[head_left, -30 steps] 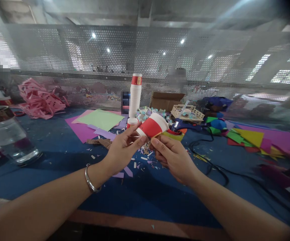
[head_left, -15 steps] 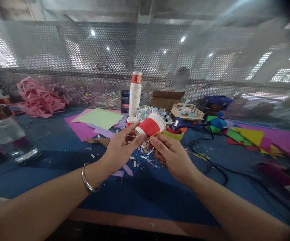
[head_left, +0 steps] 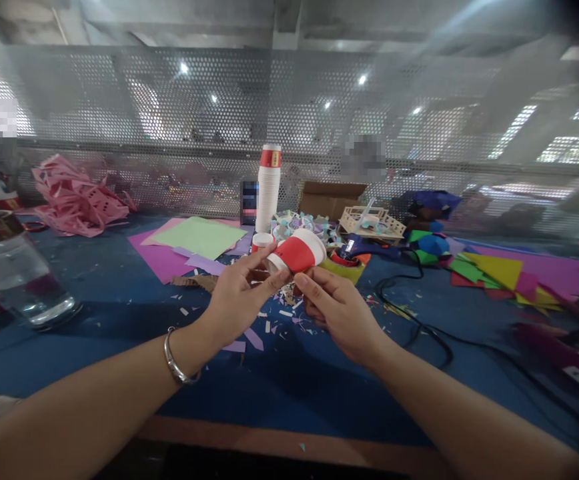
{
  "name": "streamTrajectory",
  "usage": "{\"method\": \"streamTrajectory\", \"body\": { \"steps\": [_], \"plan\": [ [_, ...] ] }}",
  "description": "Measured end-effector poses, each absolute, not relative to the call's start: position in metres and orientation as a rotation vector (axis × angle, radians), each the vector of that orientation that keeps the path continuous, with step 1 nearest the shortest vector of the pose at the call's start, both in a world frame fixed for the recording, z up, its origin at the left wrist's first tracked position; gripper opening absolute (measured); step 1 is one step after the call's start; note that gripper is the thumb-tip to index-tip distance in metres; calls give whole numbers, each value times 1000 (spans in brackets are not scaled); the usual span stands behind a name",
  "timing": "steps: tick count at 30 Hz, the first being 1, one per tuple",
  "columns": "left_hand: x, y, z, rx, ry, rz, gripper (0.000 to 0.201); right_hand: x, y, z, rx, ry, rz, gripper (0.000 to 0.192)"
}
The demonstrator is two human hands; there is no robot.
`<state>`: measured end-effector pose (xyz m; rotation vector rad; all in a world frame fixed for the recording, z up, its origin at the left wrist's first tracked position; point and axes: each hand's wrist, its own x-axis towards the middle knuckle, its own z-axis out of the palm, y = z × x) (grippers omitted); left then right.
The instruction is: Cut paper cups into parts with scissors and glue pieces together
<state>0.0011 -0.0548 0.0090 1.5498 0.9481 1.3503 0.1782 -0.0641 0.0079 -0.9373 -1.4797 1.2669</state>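
A red and white paper cup (head_left: 297, 253) lies on its side in the air above the blue table (head_left: 119, 313), its mouth pointing right and away. My left hand (head_left: 237, 299) pinches the cup's base between thumb and fingers. My right hand (head_left: 337, 312) grips the cup from below near its base; whether it also holds a small tool is hidden by the fingers. A silver bangle (head_left: 175, 357) sits on my left wrist. Paper scraps (head_left: 282, 313) lie scattered under both hands.
A tall stack of paper cups (head_left: 268, 188) stands behind, with another cup (head_left: 261, 241) beside it. Coloured paper sheets (head_left: 194, 243) lie left of centre, more coloured paper (head_left: 494, 270) at right. A glass jar (head_left: 14, 273) stands far left, crumpled pink paper (head_left: 77, 197) behind. A black cable (head_left: 419, 327) runs right.
The cup has tipped slightly lower and moved a little left between my hands. Both hands keep their hold.
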Motion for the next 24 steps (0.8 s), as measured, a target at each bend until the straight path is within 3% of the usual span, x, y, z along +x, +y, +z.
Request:
{"method": "streamTrajectory", "body": {
  "steps": [9,24],
  "plan": [
    [1,-56,8,1626,1019,1333,65,178,-65,5,-966,-1472,1251,40],
    [2,-58,8,1601,955,1434,55,176,-67,6,-958,-1445,1263,42]
  ]
}}
